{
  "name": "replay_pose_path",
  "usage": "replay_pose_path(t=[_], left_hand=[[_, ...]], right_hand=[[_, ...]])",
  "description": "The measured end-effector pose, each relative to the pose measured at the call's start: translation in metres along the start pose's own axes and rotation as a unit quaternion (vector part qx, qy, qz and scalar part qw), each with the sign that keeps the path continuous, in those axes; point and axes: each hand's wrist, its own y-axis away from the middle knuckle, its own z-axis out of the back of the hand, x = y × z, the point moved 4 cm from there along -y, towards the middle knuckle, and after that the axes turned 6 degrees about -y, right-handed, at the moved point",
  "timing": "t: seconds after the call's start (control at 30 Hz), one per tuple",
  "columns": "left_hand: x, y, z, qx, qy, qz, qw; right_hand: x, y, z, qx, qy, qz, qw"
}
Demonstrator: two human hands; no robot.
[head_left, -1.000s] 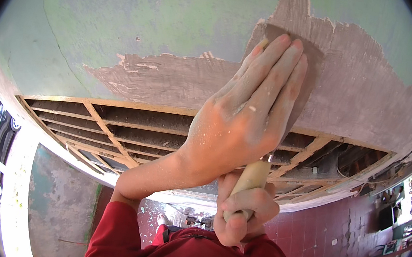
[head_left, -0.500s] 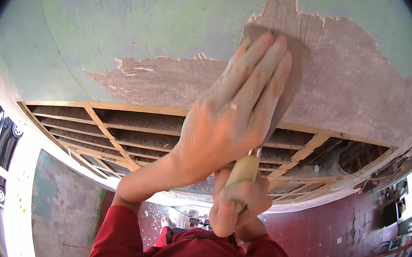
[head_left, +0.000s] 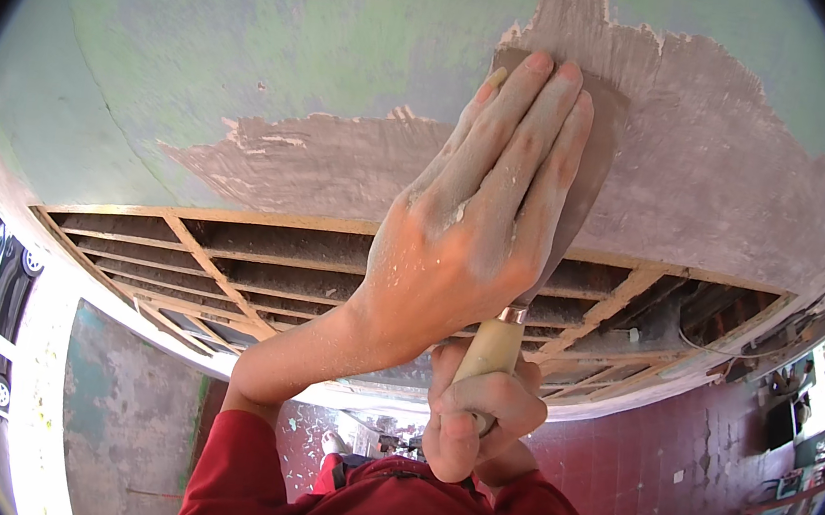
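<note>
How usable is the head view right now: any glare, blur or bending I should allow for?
Head view: sharp on the left hand and scraper blade; strong fisheye bending curves the wooden lath frame; blown-out daylight at the lower left edge; black vignette in the corners; the right hand on the wooden handle sits in mild shade.

sleeves (head_left: 238,481): red, long | hands (head_left: 475,234): bare, dusted with pale plaster powder

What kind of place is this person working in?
Probably a building under renovation. The ceiling has green paint scraped off to bare plaster, a wooden frame lies open, and the hands press a scraper to the ceiling.
</note>
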Motion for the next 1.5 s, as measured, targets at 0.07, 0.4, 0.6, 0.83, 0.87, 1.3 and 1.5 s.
replay_pose_path(t=[0.07, 0.4, 0.6, 0.83, 0.87, 1.3, 1.5], left_hand=[[0.0, 0.003, -0.002, -0.003, -0.011, -0.006, 1.0], [0.002, 0.002, -0.002, -0.039, 0.007, -0.013, 0.999], [0.006, -0.004, -0.004, -0.058, 0.006, -0.06, 0.997], [0.004, -0.003, -0.001, -0.044, 0.009, -0.03, 0.999], [0.004, -0.002, -0.002, -0.041, 0.007, -0.037, 0.998], [0.005, 0.008, -0.025, -0.139, -0.052, -0.076, 0.986], [0.005, -0.008, -0.005, -0.052, -0.009, -0.059, 0.997]], right_hand=[[-0.001, 0.001, 0.0, -0.003, -0.001, 0.008, 1.0], [0.002, -0.003, -0.005, 0.001, 0.0, 0.029, 1.0], [-0.002, -0.008, -0.008, 0.003, -0.028, 0.023, 0.999], [0.003, -0.021, -0.007, 0.016, -0.04, 0.055, 0.998], [0.002, -0.018, -0.006, 0.009, -0.029, 0.033, 0.999], [0.006, -0.006, -0.006, -0.006, -0.028, -0.015, 0.999], [0.01, -0.022, -0.007, -0.02, -0.025, 0.013, 0.999]])
